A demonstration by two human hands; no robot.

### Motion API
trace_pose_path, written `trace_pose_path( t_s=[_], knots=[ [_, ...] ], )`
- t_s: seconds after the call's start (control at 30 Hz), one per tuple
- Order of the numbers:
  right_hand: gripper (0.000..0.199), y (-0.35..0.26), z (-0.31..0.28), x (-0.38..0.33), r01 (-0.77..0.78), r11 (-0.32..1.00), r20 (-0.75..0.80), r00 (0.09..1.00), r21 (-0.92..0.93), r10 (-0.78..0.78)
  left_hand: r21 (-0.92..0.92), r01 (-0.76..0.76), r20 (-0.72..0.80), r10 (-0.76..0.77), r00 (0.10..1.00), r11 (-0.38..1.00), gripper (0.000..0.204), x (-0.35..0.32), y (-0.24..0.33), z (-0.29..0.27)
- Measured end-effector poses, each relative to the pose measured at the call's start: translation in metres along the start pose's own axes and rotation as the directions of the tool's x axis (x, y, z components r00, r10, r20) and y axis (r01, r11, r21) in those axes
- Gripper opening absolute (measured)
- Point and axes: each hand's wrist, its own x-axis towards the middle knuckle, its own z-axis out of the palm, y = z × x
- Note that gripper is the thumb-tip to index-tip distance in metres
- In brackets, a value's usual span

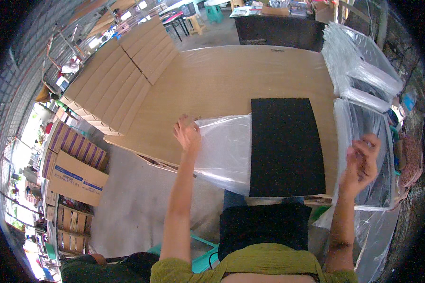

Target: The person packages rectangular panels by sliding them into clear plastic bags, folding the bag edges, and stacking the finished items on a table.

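A clear plastic sleeve lies on the tabletop in front of me. My left hand is closed on its left edge, near the far corner. Along the sleeve's right side lies a flat black board, its near edge at the table's front. I cannot tell whether any of the board is inside the sleeve. Off to the right, my right hand is raised over a stack of clear plastic sleeves. Its fingers are loosely bent and apart, slightly blurred, and no object shows in them.
Brown cardboard pieces stand in rows at the table's left end. More plastic packs lie at the far right. Printed cartons are stacked beyond the left side. A person's dark sleeve shows at lower left, near a green stool.
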Motion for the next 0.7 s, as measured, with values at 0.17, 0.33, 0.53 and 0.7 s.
trace_pose_path(
  t_s=[0.17, 0.33, 0.53, 0.7],
  knots=[
    [0.017, -0.025, 0.088, 0.024, -0.137, 0.988, 0.473, 0.876, 0.07, 0.088, -0.201, 0.101, 0.294, -0.038, 0.955, 0.974, 0.017, 0.032, -0.005, -0.027],
    [0.021, 0.021, 0.187, 0.009, 0.073, 0.989, 0.77, 0.621, 0.129, -0.146, -0.468, 0.013, 0.308, 0.149, 0.939, 0.884, 0.026, 0.037, 0.007, -0.057],
    [0.032, 0.08, 0.284, -0.033, -0.321, 0.922, 0.797, 0.604, 0.216, 0.024, -0.43, -0.296, 0.081, 0.363, 0.928, 0.853, 0.039, 0.037, 0.049, -0.088],
    [0.027, 0.077, 0.307, -0.032, -0.488, 0.835, 0.88, 0.475, 0.254, 0.01, -0.831, -0.033, 0.09, 0.193, 0.977, 0.555, 0.055, 0.035, 0.053, -0.071]
  ],
)
